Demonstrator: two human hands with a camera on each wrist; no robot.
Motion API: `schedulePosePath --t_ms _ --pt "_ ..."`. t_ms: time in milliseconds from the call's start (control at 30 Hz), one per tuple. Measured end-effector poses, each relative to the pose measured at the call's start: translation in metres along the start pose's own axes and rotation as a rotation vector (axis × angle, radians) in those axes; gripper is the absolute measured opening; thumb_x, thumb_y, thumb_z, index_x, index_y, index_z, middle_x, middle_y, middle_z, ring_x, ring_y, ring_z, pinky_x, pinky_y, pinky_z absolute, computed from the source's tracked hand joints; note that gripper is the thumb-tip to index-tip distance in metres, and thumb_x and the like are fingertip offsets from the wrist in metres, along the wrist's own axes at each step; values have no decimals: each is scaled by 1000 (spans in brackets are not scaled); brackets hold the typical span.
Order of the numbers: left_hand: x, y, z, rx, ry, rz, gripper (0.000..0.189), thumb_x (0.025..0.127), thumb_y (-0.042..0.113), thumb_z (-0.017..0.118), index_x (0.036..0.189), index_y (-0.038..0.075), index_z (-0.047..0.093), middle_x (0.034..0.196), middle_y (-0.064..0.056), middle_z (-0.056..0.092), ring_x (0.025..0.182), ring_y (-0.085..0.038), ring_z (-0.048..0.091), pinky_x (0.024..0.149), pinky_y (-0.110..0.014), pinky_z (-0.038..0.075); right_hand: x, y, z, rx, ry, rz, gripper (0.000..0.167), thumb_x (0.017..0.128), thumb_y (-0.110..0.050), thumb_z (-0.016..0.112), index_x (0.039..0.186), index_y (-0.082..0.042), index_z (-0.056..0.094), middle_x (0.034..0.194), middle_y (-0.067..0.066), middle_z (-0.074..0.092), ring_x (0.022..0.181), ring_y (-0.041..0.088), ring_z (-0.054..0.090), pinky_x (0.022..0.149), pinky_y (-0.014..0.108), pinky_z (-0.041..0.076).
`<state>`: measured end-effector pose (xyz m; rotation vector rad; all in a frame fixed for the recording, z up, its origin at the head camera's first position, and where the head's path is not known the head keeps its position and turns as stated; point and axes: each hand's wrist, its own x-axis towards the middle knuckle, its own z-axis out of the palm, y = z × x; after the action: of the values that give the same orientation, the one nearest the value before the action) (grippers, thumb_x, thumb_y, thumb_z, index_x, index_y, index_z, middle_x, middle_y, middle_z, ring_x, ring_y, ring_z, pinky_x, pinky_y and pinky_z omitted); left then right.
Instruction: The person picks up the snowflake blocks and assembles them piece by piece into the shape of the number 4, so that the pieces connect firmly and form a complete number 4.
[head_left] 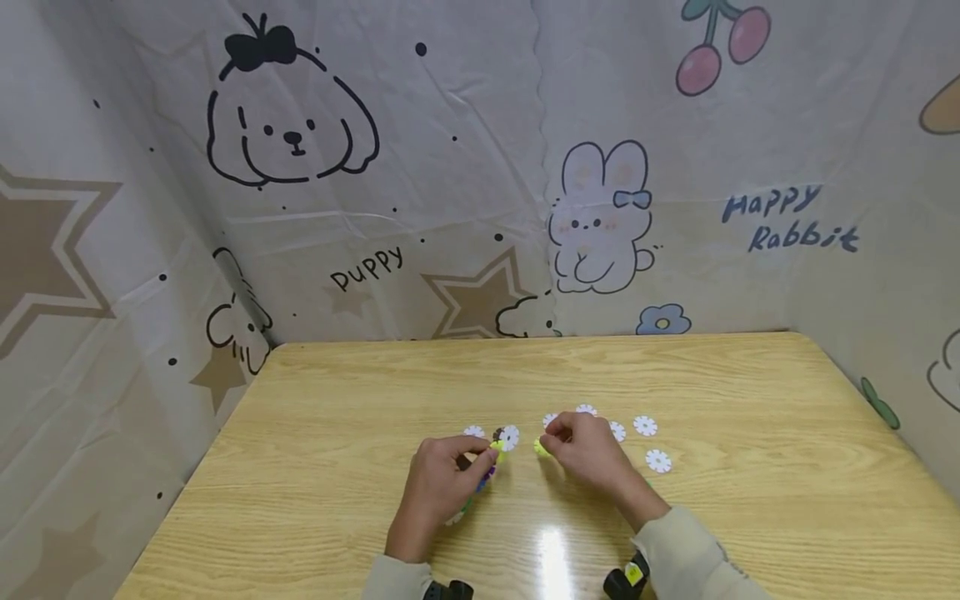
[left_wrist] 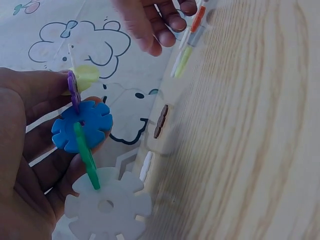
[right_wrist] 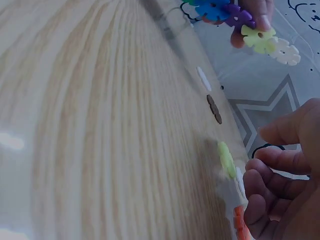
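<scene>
Wood-grain tabletop point(head_left: 337, 392) spans lower frame; left grip point(head_left: 444, 479) pinches notched-disc chain point(left_wrist: 92, 131), presumably steadying it; right grip point(head_left: 591, 454), empty, narrowly parted, hovers near yellow disc point(right_wrist: 226, 159).

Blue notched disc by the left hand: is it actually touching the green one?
Touching. The left wrist view shows it: the green disc slots into the blue disc, the two set crosswise.
</scene>
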<state>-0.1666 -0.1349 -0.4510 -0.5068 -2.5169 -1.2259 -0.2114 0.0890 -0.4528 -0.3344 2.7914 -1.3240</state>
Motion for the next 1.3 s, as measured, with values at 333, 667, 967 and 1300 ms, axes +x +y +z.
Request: schedulePosePath --t_ms 333,667,967,1300 --pt "-2 -2 0 -16 1 -5 8 92 19 74 91 13 80 86 2 75 63 -6 65 56 -23 52 2 1 2 -106 -13 -24 14 84 -10 76 95 -1 74 79 -2 65 73 12 58 69 34 52" --pt "-1 -4 1 -17 23 15 7 92 18 75 90 13 80 87 2 75 62 -4 64 55 -22 52 4 4 4 -240 -15 -33 12 81 -15 80 88 -6 73 71 -4 55 69 14 51 61 32 45" --pt "-1 -4 1 -20 40 25 7 91 18 75 90 13 80 86 2 75 60 -5 64 54 -22 51 7 1 5 -295 -32 -25 11 79 -16 81 79 -9 72 77 0 62 68 15 52 58 33 46" --pt "-1 -4 1 -9 41 26 7 91 17 75 90 11 80 85 0 75 59 -5 63 53 -21 51 9 -2 4 -291 -77 28 18 76 -14 81 87 -5 69 83 4 65 74 18 56 61 36 49"
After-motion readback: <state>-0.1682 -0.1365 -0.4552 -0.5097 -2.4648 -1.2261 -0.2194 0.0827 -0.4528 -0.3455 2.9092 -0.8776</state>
